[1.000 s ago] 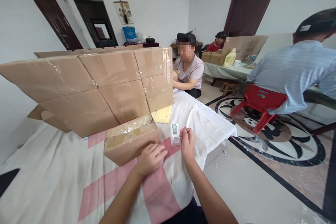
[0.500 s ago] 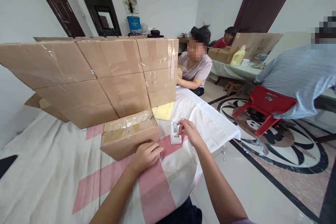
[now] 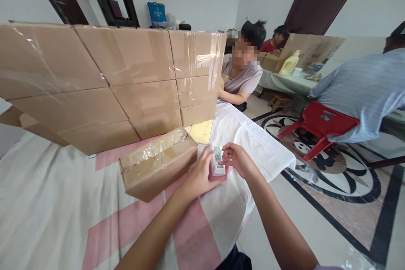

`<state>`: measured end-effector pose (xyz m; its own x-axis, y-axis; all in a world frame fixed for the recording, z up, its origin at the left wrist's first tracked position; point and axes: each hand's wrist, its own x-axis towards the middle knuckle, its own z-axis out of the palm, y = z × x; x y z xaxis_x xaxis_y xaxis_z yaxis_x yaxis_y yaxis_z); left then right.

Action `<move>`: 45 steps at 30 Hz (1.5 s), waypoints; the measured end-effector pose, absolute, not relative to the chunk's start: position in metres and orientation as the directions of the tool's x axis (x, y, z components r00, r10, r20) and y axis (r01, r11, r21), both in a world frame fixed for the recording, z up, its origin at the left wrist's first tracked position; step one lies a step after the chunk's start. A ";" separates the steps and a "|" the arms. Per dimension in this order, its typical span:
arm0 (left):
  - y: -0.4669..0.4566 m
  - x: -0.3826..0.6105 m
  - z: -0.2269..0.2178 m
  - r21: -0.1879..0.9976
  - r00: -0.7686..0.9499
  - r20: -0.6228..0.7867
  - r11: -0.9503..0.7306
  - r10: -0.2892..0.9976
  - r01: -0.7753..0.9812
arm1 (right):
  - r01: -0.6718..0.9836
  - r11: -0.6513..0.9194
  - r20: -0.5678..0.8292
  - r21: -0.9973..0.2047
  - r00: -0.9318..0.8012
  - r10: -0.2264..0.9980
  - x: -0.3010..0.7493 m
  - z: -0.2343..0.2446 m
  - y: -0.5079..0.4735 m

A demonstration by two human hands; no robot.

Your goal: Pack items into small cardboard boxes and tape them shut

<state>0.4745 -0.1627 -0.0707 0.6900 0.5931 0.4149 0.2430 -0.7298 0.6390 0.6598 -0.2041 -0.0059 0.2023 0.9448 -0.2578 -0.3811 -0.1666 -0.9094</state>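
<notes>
A small white box (image 3: 218, 169) with a greenish label and a dark mark lies at the right part of the cloth. My left hand (image 3: 202, 177) is wrapped around its left side and near end. Just to the right, my right hand (image 3: 238, 160) has bent fingers apart, with one fingertip reaching over the box's top; whether it presses there I cannot tell. Left of my left hand stands a taped cardboard carton (image 3: 158, 164), its top covered by shiny clear tape.
A wall of stacked taped cartons (image 3: 145, 97) rises behind the single carton. A yellow patterned sheet (image 3: 202, 130) lies at its foot. Across from me a person (image 3: 242, 71) sits by the stack. At right, someone in a striped shirt (image 3: 373, 93) sits on a red chair (image 3: 330, 120).
My left hand has moved right, from beside the carton onto the white box. The box appears slightly further right. My right hand stays close to it, and the view has tilted down a little.
</notes>
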 end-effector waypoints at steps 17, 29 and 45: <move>-0.137 0.517 -0.094 0.625 0.652 0.483 -0.752 0.584 0.211 | -0.382 -0.111 -0.195 -0.918 0.189 0.963 0.642 0.024 -0.217; -0.135 0.513 -0.096 0.659 0.669 0.463 -0.731 0.581 0.179 | 0.814 0.088 0.120 -0.574 -0.022 0.993 0.663 0.000 -0.232; -0.134 0.512 -0.097 0.642 0.673 0.480 -0.748 0.562 0.167 | 0.865 0.232 0.220 -0.446 -0.145 0.965 0.653 -0.017 -0.235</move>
